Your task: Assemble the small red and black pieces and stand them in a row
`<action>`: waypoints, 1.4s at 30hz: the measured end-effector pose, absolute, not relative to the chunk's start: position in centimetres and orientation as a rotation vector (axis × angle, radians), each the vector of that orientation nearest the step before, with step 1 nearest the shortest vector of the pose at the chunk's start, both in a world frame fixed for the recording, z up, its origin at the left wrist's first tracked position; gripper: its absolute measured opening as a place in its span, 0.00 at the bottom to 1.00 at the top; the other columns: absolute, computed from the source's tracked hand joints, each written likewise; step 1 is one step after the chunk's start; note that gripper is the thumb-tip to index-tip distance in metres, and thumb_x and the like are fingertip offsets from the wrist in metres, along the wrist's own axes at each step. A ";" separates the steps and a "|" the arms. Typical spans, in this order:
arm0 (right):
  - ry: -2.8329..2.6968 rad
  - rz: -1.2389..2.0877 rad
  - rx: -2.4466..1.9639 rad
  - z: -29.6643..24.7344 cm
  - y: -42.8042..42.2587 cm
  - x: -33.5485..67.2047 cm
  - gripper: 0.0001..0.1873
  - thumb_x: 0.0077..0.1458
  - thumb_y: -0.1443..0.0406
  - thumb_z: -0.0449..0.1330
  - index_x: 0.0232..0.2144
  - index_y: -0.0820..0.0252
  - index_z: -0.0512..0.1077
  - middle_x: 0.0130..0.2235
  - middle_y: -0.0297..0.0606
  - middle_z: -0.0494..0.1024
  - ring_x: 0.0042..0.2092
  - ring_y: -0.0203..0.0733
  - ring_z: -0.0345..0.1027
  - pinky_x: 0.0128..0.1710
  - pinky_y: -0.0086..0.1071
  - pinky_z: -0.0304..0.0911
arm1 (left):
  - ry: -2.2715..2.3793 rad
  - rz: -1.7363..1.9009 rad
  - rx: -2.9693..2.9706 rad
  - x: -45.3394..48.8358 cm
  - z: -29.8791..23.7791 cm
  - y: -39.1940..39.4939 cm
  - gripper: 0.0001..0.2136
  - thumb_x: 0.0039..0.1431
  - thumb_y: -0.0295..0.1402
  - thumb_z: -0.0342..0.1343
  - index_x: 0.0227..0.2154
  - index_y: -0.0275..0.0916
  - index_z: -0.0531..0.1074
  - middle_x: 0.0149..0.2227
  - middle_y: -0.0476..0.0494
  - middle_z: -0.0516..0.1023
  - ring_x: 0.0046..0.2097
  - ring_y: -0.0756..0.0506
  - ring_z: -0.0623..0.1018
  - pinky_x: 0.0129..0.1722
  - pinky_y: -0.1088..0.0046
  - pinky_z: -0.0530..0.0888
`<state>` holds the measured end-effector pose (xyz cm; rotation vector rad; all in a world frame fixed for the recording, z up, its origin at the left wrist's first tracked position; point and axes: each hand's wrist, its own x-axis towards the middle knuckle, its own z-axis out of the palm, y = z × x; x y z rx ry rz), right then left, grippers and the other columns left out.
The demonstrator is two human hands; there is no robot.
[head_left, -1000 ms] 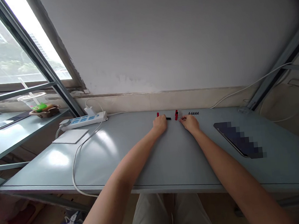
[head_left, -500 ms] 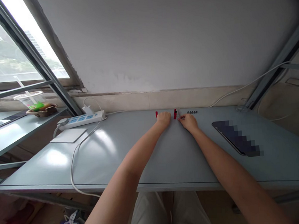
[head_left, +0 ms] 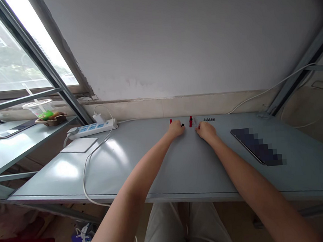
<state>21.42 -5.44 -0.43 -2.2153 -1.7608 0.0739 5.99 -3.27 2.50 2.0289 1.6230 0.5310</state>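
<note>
My left hand (head_left: pixel 175 128) rests with curled fingers on the grey table (head_left: pixel 70 174), its fingertips against a small black piece (head_left: pixel 182 124). A small red piece (head_left: pixel 171 121) lies just beyond that hand. My right hand (head_left: pixel 206 130) rests a little to the right, nearest a small transparent item (head_left: pixel 194 121) and an upright red piece (head_left: pixel 190 121). Several small dark screw-like parts (head_left: pixel 209 120) stand in a row beyond it. These parts are too small to identify exactly.
A pixelated dark phone or tablet (head_left: pixel 255 146) lies to the right. A white power strip (head_left: pixel 91 129), white cable (head_left: pixel 85 184) and white pad (head_left: pixel 80 145) lie to the left. The wall bounds the table's far edge.
My left hand has moved forward and right, up to the black piece. My right hand has barely moved. The view has shifted slightly with my head.
</note>
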 end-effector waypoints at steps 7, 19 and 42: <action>-1.851 0.187 -1.948 0.3 -6.2 19.3 0.15 0.55 0.58 0.49 0.29 0.61 0.71 0.31 0.42 0.74 0.34 0.41 0.67 0.32 0.30 0.57 | 1.328 0.937 1.370 5.1 1.4 -4.9 0.06 0.52 0.31 0.49 0.26 0.34 0.66 0.27 0.41 0.76 0.19 0.56 0.62 0.22 0.76 0.63; -1.710 0.617 -1.533 -0.2 -6.2 18.1 0.15 0.55 0.56 0.48 0.27 0.60 0.66 0.24 0.34 0.70 0.26 0.35 0.61 0.29 0.28 0.56 | 1.057 1.137 1.132 4.4 -0.1 -5.5 0.07 0.55 0.34 0.49 0.30 0.34 0.65 0.33 0.41 0.77 0.18 0.59 0.63 0.18 0.80 0.59; -1.846 0.227 -1.602 0.2 -6.6 18.0 0.07 0.55 0.62 0.50 0.31 0.60 0.65 0.30 0.37 0.72 0.31 0.37 0.63 0.30 0.29 0.53 | 1.075 1.244 1.046 4.3 0.3 -6.0 0.06 0.49 0.33 0.54 0.25 0.35 0.68 0.28 0.44 0.74 0.18 0.57 0.62 0.20 0.77 0.58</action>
